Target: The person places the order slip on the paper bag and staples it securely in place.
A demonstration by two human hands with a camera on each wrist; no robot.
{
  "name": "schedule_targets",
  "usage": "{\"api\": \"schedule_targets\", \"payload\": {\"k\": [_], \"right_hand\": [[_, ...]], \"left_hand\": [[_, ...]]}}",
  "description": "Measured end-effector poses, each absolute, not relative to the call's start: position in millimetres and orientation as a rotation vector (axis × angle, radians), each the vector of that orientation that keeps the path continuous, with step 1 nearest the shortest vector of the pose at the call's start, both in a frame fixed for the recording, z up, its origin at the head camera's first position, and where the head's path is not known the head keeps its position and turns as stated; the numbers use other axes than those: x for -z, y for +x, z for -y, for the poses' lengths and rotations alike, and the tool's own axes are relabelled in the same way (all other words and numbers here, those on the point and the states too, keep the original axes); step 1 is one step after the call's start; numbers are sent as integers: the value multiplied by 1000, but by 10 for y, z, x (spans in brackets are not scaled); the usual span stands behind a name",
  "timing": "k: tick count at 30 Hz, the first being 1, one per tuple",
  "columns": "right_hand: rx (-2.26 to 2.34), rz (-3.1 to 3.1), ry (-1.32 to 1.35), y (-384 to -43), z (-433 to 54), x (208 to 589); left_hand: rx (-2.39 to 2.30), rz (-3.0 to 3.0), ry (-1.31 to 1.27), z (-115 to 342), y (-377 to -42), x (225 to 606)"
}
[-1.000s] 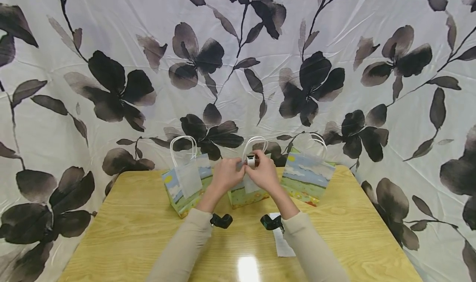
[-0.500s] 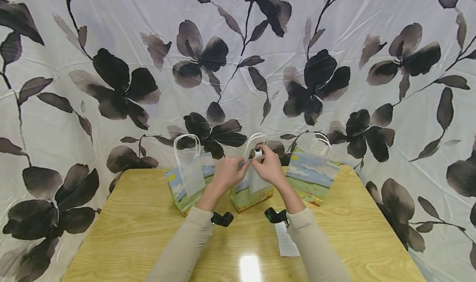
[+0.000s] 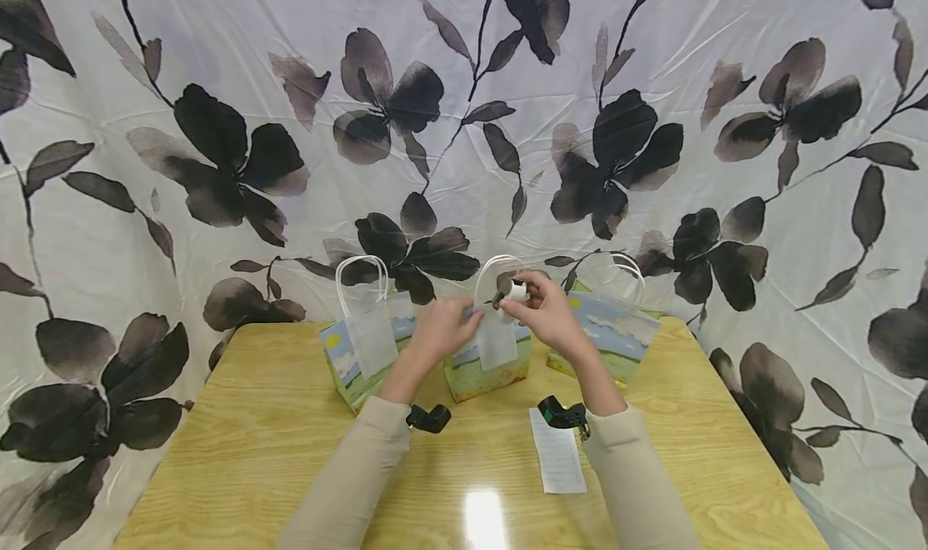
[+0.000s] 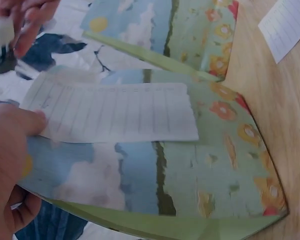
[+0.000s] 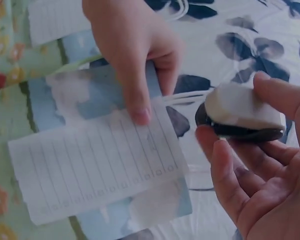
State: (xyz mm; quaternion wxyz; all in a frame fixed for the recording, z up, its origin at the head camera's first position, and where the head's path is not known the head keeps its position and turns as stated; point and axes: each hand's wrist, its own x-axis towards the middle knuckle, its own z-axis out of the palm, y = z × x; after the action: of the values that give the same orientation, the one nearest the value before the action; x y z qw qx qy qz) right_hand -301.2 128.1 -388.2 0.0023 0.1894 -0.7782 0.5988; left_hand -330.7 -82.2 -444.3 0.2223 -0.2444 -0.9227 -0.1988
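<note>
My left hand (image 3: 442,328) pinches the top edge of the middle paper gift bag (image 3: 471,379), its thumb on a lined paper slip (image 4: 115,112) lying against the bag's painted front. The bag shows sky, clouds and flowers, with white handles (image 3: 500,262) above. In my right hand (image 3: 553,316) is a small white-and-black stapler (image 5: 245,107), held between thumb and fingers just right of the bag's top edge. The right wrist view shows the stapler apart from the slip, its dark base underneath.
Matching gift bags stand on either side: a left bag (image 3: 341,358) with a slip on its front and a right bag (image 3: 609,328). Another lined slip (image 3: 558,457) lies on the wooden table (image 3: 239,453) near my right wrist. A floral cloth (image 3: 464,171) hangs behind.
My right hand has drawn the stapler away from the middle bag's top edge, to the right, and turned it. My left hand keeps its hold on the bag and slip.
</note>
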Motion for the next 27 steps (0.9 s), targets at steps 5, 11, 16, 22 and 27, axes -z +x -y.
{"api": "schedule_targets", "payload": {"k": [5,11,16,22,27], "right_hand": [[-1944,2412,495,-2884,-1428,3907],[-2056,2364,447,-2730,-1590,4019],[-2151,2304,417,-2635,-1696,4179],[-2181,2265,400,-2530,-1764,4362],[-2229,2297,315,-2459,-1771,4534]], "left_hand": [[618,2600,-712,852,-3347,4367],[675,2686,-732,928,-3438,4307],[720,2702,-723,982,-3538,4295],[737,2722,-743,1003,-3648,4277],[725,2780,-743,1013,-3715,4246]]}}
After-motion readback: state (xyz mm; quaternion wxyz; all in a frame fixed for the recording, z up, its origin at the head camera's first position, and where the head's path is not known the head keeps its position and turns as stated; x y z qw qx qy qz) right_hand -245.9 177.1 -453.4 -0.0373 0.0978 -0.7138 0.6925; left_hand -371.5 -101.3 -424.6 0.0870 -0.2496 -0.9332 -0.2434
